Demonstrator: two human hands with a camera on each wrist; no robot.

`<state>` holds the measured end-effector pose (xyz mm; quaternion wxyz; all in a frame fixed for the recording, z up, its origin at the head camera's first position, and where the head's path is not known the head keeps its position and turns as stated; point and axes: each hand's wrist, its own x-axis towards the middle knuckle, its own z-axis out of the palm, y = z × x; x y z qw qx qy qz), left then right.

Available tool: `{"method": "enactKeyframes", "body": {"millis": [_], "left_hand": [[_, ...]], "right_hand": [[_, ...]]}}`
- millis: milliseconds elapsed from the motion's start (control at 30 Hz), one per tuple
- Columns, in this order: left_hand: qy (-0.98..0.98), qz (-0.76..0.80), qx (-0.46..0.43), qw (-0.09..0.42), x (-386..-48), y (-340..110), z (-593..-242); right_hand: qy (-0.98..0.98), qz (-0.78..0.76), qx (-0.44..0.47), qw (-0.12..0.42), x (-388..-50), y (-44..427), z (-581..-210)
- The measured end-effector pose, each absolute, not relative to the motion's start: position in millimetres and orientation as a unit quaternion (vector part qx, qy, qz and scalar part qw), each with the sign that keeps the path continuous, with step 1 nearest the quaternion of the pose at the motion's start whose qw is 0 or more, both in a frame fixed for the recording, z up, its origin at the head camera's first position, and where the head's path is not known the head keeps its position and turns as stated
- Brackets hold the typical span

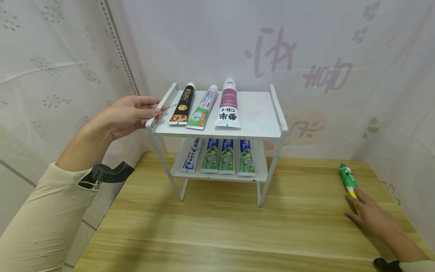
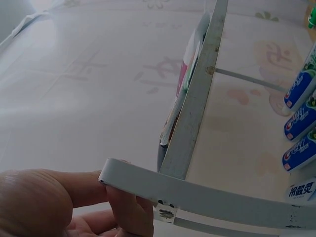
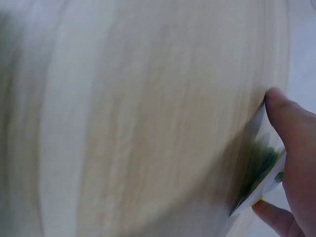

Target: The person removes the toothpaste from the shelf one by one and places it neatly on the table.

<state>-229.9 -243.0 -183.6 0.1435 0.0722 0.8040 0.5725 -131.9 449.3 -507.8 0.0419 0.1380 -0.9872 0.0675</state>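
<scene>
My left hand (image 1: 127, 115) holds the left side rail of a white two-tier rack (image 1: 258, 117), with thumb and fingers on either side of it in the left wrist view. On the top tier lie a black toothpaste tube (image 1: 183, 105), a white and green one (image 1: 204, 108) and a white and maroon one (image 1: 228, 102). Far to the right, my right hand (image 1: 375, 219) pinches the lower end of a green and yellow toothpaste tube (image 1: 348, 179). The right wrist view shows that tube's flat end (image 3: 264, 185) between thumb and finger.
The rack's lower tier carries a white and blue tube (image 1: 191, 156) and 3 blue and green tubes (image 1: 227, 158). Beneath everything is a wooden table (image 1: 217, 226). A patterned curtain (image 1: 204, 45) hangs close behind and along the sides.
</scene>
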Motion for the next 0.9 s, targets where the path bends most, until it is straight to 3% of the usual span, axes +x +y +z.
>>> {"method": "enactKeyframes", "body": {"millis": [667, 900], "left_hand": [[0.8, 0.578, 0.076, 0.144, -230.0, -242.0, -183.3], [0.8, 0.578, 0.071, 0.147, -229.2, -241.8, -183.6]], "right_hand": [[-0.99, 0.047, 0.115, 0.063, -137.8, 445.2, -517.0], [-0.993, 0.044, 0.105, 0.042, -139.8, 445.4, -514.3]]}}
